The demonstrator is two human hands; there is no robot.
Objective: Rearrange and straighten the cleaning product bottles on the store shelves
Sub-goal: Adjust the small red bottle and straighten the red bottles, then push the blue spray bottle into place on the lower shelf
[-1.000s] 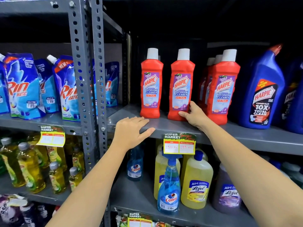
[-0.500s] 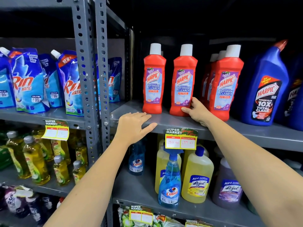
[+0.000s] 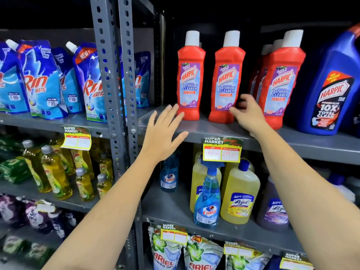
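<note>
Red Harpic bathroom cleaner bottles with white caps stand upright on the grey upper shelf [image 3: 214, 131]. The left bottle [image 3: 191, 78] and the middle bottle [image 3: 228, 80] stand apart from a right-hand group [image 3: 282, 82] with more bottles behind it. My left hand [image 3: 163, 131] is lifted off the shelf edge, fingers spread, fingertips near the left bottle's base. My right hand [image 3: 247, 114] is open between the middle bottle and the right group, its thumb at the middle bottle's lower right side, holding nothing.
A big blue Harpic bottle [image 3: 329, 90] stands at the right. Grey perforated uprights [image 3: 115, 75] divide off the Rin pouches [image 3: 42, 82] at the left. Below are Colin spray [image 3: 208, 199], yellow Lizol [image 3: 239, 193], dish liquid bottles [image 3: 54, 172] and price tags [image 3: 222, 151].
My left hand has lifted from the shelf edge and spread towards the left bottle. My right hand has let go of the middle bottle's base and opened. The view moved closer.
</note>
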